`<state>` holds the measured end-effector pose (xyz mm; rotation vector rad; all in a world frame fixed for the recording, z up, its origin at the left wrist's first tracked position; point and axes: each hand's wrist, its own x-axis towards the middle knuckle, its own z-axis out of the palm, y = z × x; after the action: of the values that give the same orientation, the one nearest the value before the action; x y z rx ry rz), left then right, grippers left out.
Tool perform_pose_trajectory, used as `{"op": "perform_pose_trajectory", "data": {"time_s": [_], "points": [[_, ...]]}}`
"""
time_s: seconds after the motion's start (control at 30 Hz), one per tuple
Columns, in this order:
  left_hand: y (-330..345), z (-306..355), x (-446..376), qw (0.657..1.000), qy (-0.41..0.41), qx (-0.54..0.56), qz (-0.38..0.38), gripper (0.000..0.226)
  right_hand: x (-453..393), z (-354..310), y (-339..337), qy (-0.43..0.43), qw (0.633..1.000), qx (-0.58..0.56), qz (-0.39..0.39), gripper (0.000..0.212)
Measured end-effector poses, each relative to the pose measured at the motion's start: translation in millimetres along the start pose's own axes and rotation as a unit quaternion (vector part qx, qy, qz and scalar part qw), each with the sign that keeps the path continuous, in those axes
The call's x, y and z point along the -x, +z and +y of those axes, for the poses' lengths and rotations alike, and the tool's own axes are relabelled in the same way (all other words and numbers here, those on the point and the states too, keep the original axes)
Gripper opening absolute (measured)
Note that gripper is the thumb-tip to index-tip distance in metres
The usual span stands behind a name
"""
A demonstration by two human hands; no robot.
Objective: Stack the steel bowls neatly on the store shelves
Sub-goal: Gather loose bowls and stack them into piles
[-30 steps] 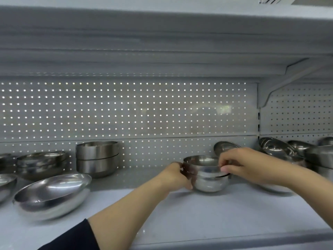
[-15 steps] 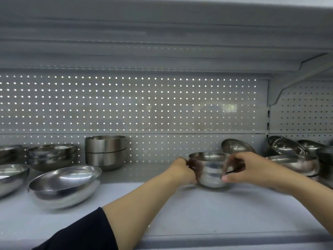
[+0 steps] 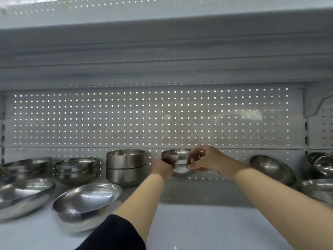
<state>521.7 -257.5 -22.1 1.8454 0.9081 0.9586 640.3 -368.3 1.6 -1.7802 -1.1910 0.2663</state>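
My fingers [image 3: 191,162] are clamped on a small pair of nested steel bowls [image 3: 179,162]: the right hand [image 3: 211,162] curls its fingers over the near rim and right wall, and the left hand [image 3: 162,167] grips the left wall with the thumb side against the steel. The pair is at the back of the shelf [image 3: 207,226], close to the perforated back panel [image 3: 153,118]; motion blur prevents me from telling whether its base rests on the shelf or hangs just above it. Just to its left stands a straight-walled stack [image 3: 125,167], and further left a rounded stack [image 3: 76,170]. A wide shallow bowl [image 3: 86,200] lies tilted near the front edge on the left, and another tilted bowl [image 3: 273,169] leans to the right of my hands. I judge the step in hand to be placement of the nested pair in the back row. The next move calls for seating the base flat, level with the neighbouring stack but not touching it, then releasing both hands evenly so the upper bowl does not shift.
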Motion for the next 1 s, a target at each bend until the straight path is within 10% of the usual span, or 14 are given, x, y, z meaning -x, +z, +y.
{"op": "perform_pose_trajectory", "data": {"time_s": [0.7, 1.0], "points": [[-5, -17, 1, 0.982, -0.011, -0.186, -0.022, 0.029, -2, 31, 23, 0.018, 0.997, 0.071, 0.03, 0.087], [-5, 78, 62, 0.992, 0.12, 0.028, -0.021, 0.028, 97, -55, -101, -0.05, 0.984, 0.134, 0.105, 0.04]]}}
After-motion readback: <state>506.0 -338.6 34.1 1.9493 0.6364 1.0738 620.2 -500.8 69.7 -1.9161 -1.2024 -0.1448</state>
